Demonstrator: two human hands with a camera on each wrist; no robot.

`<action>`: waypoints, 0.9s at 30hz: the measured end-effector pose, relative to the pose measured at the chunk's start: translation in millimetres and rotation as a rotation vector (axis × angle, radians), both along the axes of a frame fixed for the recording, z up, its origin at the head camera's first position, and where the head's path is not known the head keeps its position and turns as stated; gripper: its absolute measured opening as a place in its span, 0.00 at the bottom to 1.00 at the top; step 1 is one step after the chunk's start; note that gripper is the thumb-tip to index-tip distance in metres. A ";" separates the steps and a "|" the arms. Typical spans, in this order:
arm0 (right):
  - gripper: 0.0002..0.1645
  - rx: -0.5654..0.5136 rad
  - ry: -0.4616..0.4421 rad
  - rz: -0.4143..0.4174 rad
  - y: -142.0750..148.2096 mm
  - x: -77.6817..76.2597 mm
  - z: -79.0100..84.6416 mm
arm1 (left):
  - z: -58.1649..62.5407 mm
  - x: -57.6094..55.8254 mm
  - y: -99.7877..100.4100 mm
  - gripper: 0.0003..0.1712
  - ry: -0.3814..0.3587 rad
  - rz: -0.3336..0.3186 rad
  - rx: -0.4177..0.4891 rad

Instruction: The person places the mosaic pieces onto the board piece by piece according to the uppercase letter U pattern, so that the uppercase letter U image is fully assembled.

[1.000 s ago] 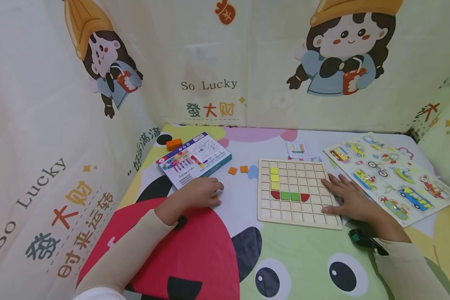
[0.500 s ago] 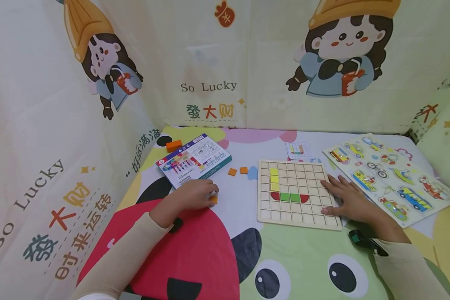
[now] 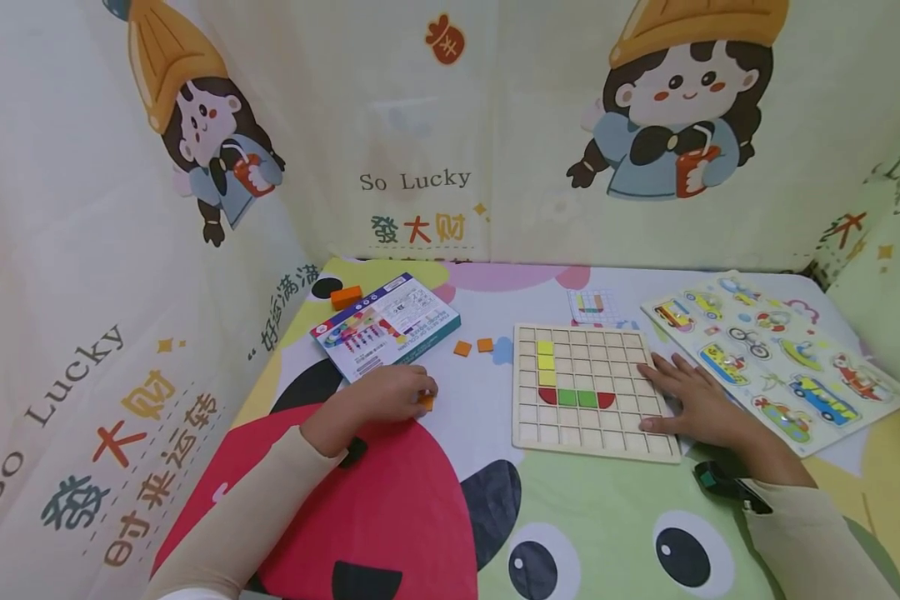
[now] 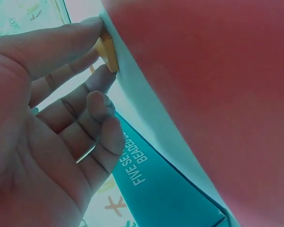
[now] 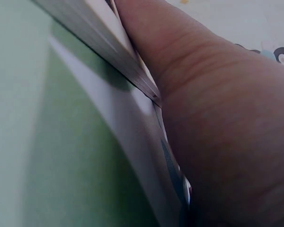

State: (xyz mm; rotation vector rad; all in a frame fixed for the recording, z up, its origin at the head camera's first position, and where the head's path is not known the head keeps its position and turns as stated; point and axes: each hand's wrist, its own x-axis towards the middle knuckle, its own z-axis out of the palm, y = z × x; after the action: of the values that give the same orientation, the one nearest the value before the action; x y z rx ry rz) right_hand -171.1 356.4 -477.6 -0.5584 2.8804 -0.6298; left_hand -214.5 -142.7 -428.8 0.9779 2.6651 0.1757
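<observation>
My left hand is low over the table in front of the teal-edged box, pinching a small orange square tile between thumb and fingertips. In the left wrist view the tile stands on edge, and the other fingers curl in beside it. A wooden grid board lies flat on the table to the right. Yellow tiles form a column on it, and green tiles with red rounded ends make a row. Spread and fairly straight, the fingers of my right hand rest on the board's right edge.
Two loose orange tiles lie between box and board. Behind the left hand is the cardboard box, with an orange block beyond it. A small pattern card sits behind the board; a vehicle picture puzzle lies at right.
The left fingers have closed in on the orange tile and drawn slightly back to the left. The right hand stays on the board's edge; the head view has tilted slightly.
</observation>
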 end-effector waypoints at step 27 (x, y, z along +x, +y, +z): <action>0.63 0.038 0.002 -0.028 1.3 -0.3 -2.7 | -0.4 -6.1 12.7 0.22 -0.045 0.030 -0.020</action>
State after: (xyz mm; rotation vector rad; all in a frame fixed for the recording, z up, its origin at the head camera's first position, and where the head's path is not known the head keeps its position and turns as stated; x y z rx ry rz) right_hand -171.4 357.7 -480.3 -0.5145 2.8998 -0.5780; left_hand -220.7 -130.0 -429.2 0.9168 2.6369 0.1756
